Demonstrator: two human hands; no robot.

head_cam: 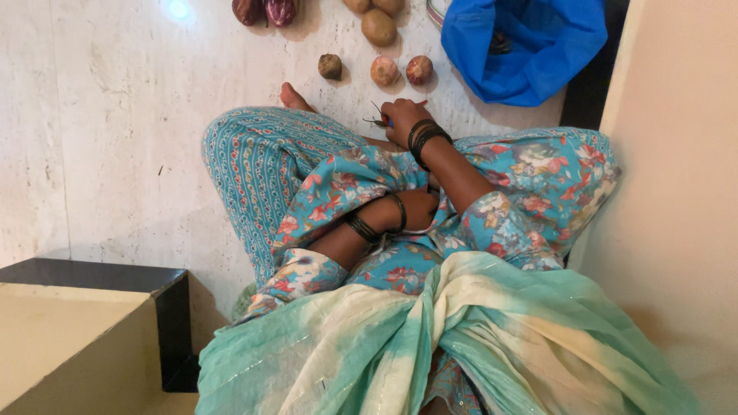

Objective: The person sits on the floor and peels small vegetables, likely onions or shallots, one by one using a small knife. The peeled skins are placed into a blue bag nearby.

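Sitting cross-legged on the marble floor (115,138), the person closes the right hand (401,119) on a small reddish stalk (377,120) near two onions (401,71); the left hand (419,209) rests curled in the lap, fingers hidden.

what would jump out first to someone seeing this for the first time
Most striking is the bright blue bag slumped on the pale stone floor at the top right. Left of it, round vegetables lie loose in a scattered row. In the middle, the right hand holds a small reddish thing out over the knee, while the left hand rests in the flowered lap, dark bangles on the wrists.
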